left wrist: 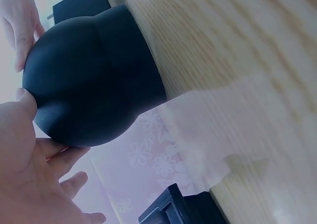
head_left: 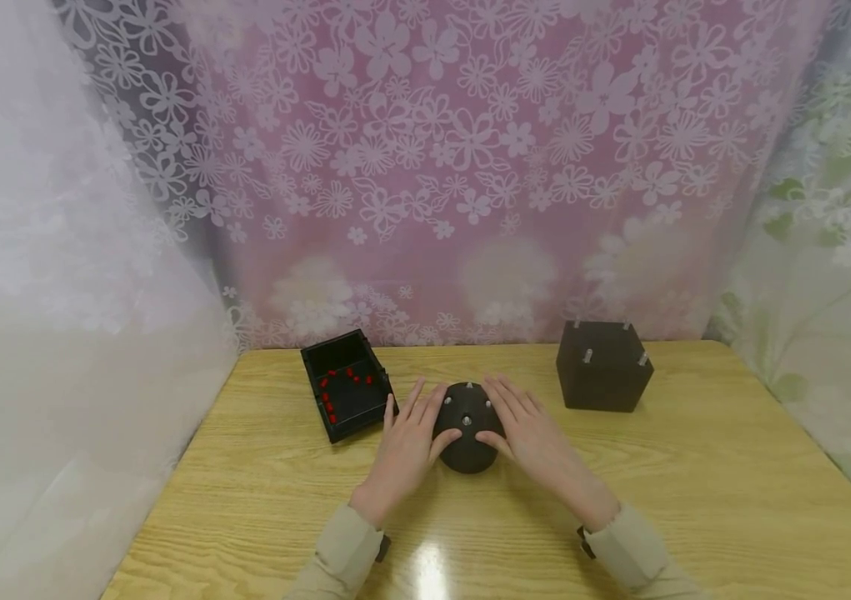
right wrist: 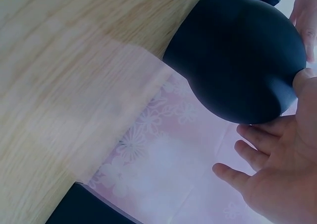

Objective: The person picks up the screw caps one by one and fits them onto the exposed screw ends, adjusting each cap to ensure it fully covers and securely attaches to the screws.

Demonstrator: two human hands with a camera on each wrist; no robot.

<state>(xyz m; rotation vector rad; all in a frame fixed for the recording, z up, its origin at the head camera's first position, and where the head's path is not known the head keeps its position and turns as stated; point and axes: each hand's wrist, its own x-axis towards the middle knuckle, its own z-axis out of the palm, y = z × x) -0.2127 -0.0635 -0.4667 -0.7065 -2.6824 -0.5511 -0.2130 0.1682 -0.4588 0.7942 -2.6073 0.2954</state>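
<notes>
A black dome-shaped object [head_left: 468, 454] stands on the table between both hands, with several small light pegs on its top. In the left wrist view the dome [left wrist: 89, 75] narrows to a cylindrical base. My left hand [head_left: 404, 446] touches its left side, thumb on the near part and straight fingers spread toward the far part. On the opposite side my right hand [head_left: 539, 442] lies much the same way, its thumb tip near the left thumb. The right wrist view shows only some fingers of the right hand [right wrist: 277, 159] at the dome's surface, the others apart from it.
Left of the dome sits an open black box [head_left: 356, 400] with several small red pieces inside, close to the left fingers. A black angular block [head_left: 598, 383] with several light pegs on top stands at the right back. Patterned curtains [head_left: 455, 208] enclose the wooden table [head_left: 710, 483].
</notes>
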